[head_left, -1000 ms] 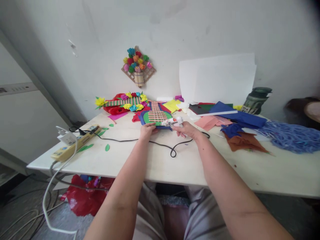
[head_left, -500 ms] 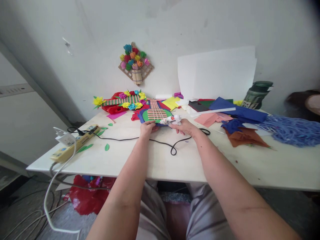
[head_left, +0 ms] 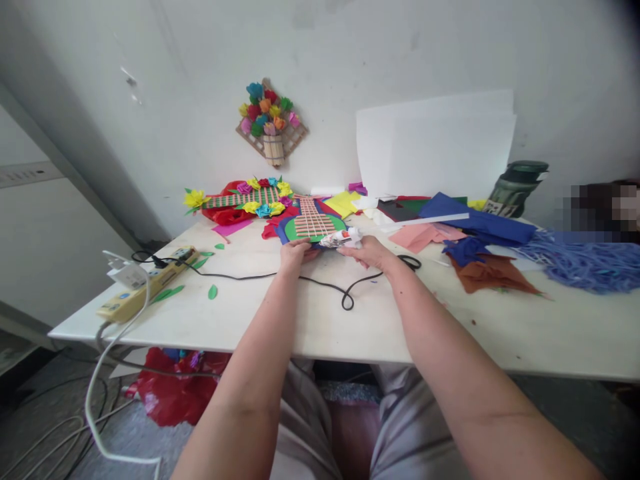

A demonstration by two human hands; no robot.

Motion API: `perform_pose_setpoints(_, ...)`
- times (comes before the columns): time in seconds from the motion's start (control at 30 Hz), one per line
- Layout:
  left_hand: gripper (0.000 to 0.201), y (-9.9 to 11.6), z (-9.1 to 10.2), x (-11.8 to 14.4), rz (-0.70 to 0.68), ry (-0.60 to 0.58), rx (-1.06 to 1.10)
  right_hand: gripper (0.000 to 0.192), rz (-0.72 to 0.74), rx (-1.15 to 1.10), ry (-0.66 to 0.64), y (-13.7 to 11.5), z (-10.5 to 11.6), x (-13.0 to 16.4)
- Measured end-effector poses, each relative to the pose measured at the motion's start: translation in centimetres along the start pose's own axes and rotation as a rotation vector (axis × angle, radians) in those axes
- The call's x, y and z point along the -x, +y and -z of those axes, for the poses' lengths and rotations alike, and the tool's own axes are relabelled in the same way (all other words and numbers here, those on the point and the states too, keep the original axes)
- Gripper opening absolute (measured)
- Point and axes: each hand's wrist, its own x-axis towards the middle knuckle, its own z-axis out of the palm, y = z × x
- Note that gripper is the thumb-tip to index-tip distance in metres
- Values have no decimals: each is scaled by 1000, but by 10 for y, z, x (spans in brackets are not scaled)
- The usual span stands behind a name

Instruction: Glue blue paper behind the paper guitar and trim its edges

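Left hand [head_left: 295,254] pins the paper guitar craft [head_left: 311,229] at the counter's [head_left: 280,320] far middle; right hand [head_left: 369,252], grip closed on glue gun [head_left: 343,239]. Keep nozzle low w/ craft flat, pref. steady.

Matt coloured paper craft [head_left: 310,228] with wooden sticks lies on a smooth, pale table [head_left: 280,320].
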Motion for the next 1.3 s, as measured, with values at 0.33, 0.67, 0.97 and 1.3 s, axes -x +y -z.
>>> perform_pose_setpoints(0.33, 30, -2, -1, -2, -17, 15, 35, 30, 6, 42, 8, -4, 1, 3)
perform_pose_setpoints(0.67, 27, -2, 1, -3, -17, 27, 75, 33, -14, 103, 39, -1, 5, 3)
perform_pose_setpoints(0.97, 21, -1, 1, -2, -27, 28, 94, 28, -9, 39, 29, -1, 9, 3)
perform_pose_setpoints(1.3, 27, -2, 2, -1, -42, 3, 81, 27, 19, -33, -18, 1, 6, 3)
